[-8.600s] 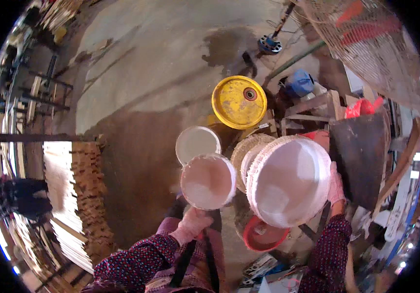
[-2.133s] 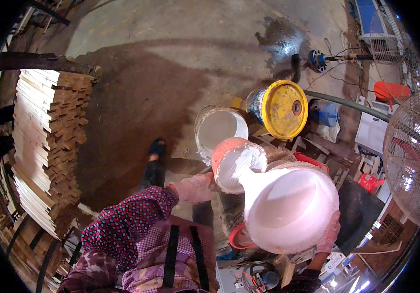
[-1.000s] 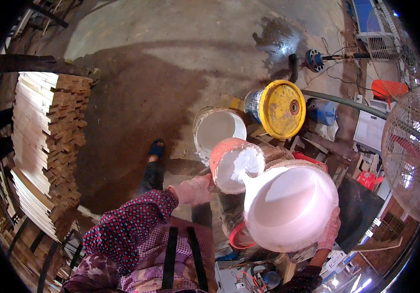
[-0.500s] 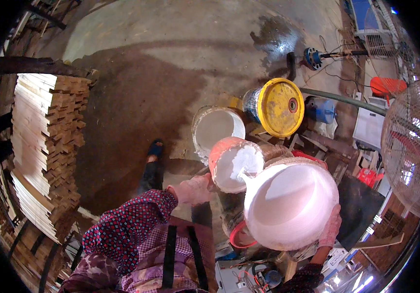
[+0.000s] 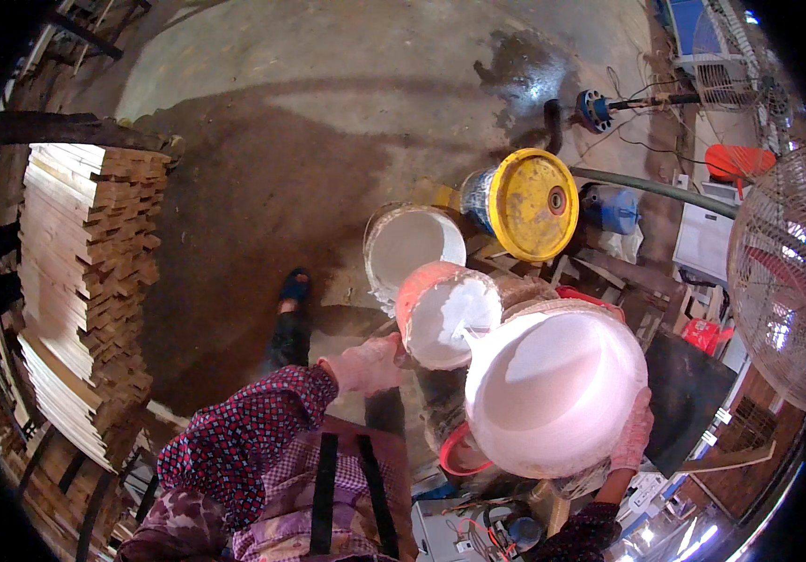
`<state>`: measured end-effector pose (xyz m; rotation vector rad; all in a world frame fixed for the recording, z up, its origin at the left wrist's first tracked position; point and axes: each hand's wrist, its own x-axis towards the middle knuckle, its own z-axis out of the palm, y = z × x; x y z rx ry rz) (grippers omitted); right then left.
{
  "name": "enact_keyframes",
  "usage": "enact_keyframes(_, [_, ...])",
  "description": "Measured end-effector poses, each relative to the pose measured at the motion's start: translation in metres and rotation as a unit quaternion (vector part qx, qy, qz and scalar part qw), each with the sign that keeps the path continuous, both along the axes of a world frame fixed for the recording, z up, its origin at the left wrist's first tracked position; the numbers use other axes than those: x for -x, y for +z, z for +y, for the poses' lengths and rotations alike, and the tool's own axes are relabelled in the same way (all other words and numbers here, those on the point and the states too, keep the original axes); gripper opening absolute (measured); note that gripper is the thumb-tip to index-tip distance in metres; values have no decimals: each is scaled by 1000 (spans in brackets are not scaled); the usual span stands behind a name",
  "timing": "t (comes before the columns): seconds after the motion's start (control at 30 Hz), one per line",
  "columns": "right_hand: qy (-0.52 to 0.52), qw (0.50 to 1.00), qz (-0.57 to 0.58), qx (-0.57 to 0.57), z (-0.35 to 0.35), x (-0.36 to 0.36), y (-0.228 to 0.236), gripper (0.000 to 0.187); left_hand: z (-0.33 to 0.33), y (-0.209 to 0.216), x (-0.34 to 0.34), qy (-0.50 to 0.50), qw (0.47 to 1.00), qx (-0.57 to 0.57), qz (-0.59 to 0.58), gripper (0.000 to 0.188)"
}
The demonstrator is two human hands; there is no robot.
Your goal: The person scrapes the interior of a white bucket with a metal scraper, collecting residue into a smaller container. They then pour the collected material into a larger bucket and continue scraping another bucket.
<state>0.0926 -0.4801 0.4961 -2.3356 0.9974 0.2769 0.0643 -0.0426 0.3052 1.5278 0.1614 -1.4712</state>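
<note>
My left hand [image 5: 365, 365], in a pale pink glove, is closed at the near left side of a small red-orange bucket [image 5: 419, 286]. White liquid [image 5: 447, 318] lies inside that bucket. My right hand [image 5: 635, 431], also gloved, grips the lower right side of a large white bucket [image 5: 553, 445]. This larger bucket is tilted left, its lip over the small one, and a thin white stream runs between them. The fingers of both hands are partly hidden. Just beyond the small bucket stands another pail [image 5: 415, 245] with a whitish, coated inside.
A bucket with a yellow lid [image 5: 529, 206] stands beyond the pails. Stacked wooden boards [image 5: 66, 272] rise at left. A large wire fan guard [image 5: 777, 281] is at right. Below the white bucket is a red-rimmed container [image 5: 465, 450]. My foot [image 5: 297, 286] is on the floor.
The white stream keeps running from the large bucket into the small one. Both hands keep their holds, and the whole view has shifted slightly.
</note>
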Motion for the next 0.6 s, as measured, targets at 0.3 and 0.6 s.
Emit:
enact_keyframes(0.3, [4, 1000, 4, 26, -6, 1, -3, 77, -4, -12, 10, 46, 998, 29, -10, 59])
enact_keyframes(0.6, [-26, 999, 7, 32, -12, 4, -3, 76, -1, 14, -6, 16, 1000, 22, -8, 45])
